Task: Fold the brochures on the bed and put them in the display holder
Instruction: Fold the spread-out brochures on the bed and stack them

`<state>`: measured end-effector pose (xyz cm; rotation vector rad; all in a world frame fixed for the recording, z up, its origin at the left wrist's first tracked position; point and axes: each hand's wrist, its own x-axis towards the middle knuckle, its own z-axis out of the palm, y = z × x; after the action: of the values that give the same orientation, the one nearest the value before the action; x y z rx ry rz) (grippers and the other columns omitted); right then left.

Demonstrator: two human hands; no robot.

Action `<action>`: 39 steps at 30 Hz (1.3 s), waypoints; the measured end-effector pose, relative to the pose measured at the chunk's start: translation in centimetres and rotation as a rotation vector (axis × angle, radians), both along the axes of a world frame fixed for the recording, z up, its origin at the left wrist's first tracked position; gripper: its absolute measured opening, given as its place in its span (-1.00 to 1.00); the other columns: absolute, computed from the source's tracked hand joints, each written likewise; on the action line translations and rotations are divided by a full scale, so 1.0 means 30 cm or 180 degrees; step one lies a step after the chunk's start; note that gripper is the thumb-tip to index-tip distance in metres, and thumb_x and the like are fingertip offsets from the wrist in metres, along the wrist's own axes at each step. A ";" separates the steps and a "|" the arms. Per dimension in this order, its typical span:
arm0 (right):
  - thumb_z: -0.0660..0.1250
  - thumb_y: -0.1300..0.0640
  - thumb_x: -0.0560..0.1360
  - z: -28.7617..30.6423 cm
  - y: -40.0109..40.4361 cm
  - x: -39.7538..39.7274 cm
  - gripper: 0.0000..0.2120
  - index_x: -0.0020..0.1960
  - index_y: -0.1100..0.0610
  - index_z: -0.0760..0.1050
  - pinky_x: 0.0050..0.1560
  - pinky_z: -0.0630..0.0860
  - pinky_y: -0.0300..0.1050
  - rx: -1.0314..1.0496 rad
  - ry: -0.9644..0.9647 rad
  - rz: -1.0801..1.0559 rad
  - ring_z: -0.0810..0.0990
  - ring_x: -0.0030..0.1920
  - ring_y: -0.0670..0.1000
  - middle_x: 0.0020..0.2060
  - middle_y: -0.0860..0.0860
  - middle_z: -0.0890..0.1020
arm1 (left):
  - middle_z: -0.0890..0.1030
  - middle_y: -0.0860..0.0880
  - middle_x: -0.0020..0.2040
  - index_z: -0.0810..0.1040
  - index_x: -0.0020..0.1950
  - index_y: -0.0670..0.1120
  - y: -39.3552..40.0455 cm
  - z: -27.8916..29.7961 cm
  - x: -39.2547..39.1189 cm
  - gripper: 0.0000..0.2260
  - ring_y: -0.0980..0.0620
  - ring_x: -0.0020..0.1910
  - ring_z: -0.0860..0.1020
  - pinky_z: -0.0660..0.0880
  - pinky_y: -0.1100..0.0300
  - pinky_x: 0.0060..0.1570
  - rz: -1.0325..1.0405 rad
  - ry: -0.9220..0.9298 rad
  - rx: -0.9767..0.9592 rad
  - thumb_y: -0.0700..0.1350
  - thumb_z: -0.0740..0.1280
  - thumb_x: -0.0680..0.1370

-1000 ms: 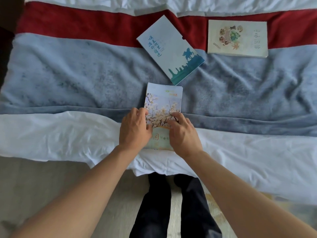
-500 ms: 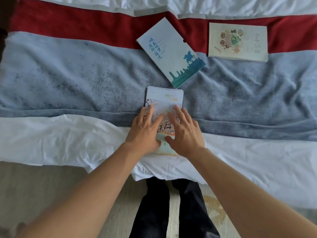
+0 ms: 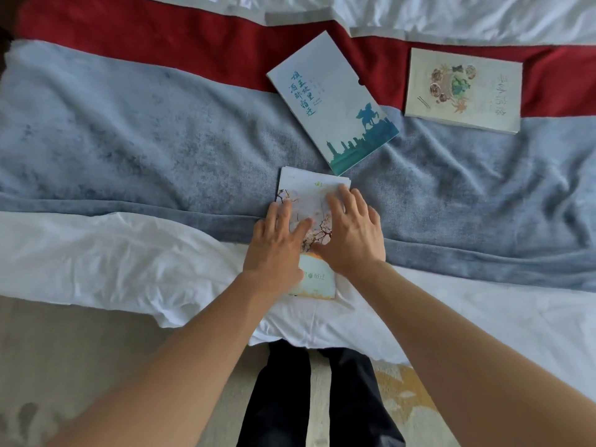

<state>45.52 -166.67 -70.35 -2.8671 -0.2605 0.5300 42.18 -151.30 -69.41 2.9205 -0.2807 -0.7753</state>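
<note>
A folded brochure with blossom branches [image 3: 309, 188] lies on the bed's near edge, half on the grey blanket, half on the white sheet. My left hand [image 3: 277, 243] presses flat on its left side, fingers straight. On its right side my right hand [image 3: 351, 230] lies flat too, fingers spread toward the top edge. A pale blue brochure with a teal skyline [image 3: 332, 101] lies tilted just beyond. A cream brochure with a food picture [image 3: 464, 91] sits at the far right on the red band. No display holder is in view.
The grey blanket [image 3: 145, 140] covers the middle of the bed, with a red band [image 3: 161, 37] behind it and a white sheet [image 3: 113, 259] along the near edge. My dark trousers [image 3: 290, 398] and the beige floor show below the bed edge.
Both hands went from pinching the brochure's lower part with curled fingers to lying flat, and slid up over it toward its top edge.
</note>
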 end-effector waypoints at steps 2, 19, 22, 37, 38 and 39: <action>0.51 -0.23 0.33 0.009 0.003 0.008 -0.16 0.45 0.07 0.26 0.48 0.16 0.11 0.0032 -0.0032 0.0021 0.10 0.55 0.15 0.55 0.08 0.17 | 0.03 -0.20 0.56 0.18 0.48 0.08 -0.001 0.013 0.012 -0.24 -0.24 0.56 -0.04 0.11 -0.11 0.46 -0.0034 -0.0043 0.0008 0.05 0.48 0.36; 0.37 0.03 0.51 0.196 -0.329 0.353 -0.51 0.41 0.02 0.39 0.03 0.59 -0.04 0.2247 0.0047 -0.2719 0.56 0.09 -0.10 0.21 -0.07 0.53 | 0.42 -0.15 0.28 0.34 0.35 -0.13 -0.206 0.168 0.402 -0.32 -0.18 0.22 0.41 0.44 -0.04 0.11 0.1318 -0.0638 -0.0660 0.19 0.49 0.40; 0.34 0.04 0.52 0.207 -0.380 0.409 -0.50 0.44 0.01 0.36 -0.10 0.51 -0.23 0.2356 0.0050 -0.2903 0.55 0.05 -0.15 0.21 -0.09 0.53 | 0.33 -0.20 0.39 0.25 0.46 -0.17 -0.270 0.158 0.461 -0.18 -0.23 0.34 0.32 0.38 -0.10 0.23 0.1980 -0.0664 -0.0910 0.21 0.49 0.38; 0.34 0.06 0.53 0.134 -0.528 0.569 -0.50 0.45 0.00 0.34 -0.36 0.40 -0.29 0.2075 0.0281 -0.3788 0.54 -0.21 -0.18 -0.17 -0.22 0.52 | -0.27 -0.13 0.60 -0.12 0.61 -0.02 -0.417 0.007 0.756 0.16 -0.21 0.57 -0.26 0.04 -0.48 0.33 0.2695 -0.0252 -0.0647 0.42 0.44 0.26; 0.33 0.06 0.52 0.134 -0.524 0.579 -0.50 0.44 0.00 0.35 -0.36 0.41 -0.27 0.2082 0.0262 -0.3859 0.56 -0.20 -0.15 -0.19 -0.22 0.51 | -0.26 -0.14 0.60 -0.12 0.61 -0.02 -0.419 0.002 0.766 0.16 -0.20 0.57 -0.25 0.03 -0.48 0.34 0.2657 -0.0274 -0.0628 0.42 0.45 0.25; 0.33 0.06 0.51 0.135 -0.516 0.592 -0.50 0.44 0.00 0.36 -0.35 0.42 -0.24 0.2085 0.0249 -0.3936 0.58 -0.19 -0.11 -0.21 -0.21 0.51 | -0.25 -0.14 0.61 -0.12 0.60 -0.01 -0.421 0.001 0.775 0.16 -0.19 0.58 -0.23 0.04 -0.46 0.34 0.2614 -0.0314 -0.0615 0.41 0.45 0.25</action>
<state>63.28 -182.15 -66.30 -1.8437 1.0632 0.2074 65.42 -163.94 -69.38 2.5222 0.7465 -0.4295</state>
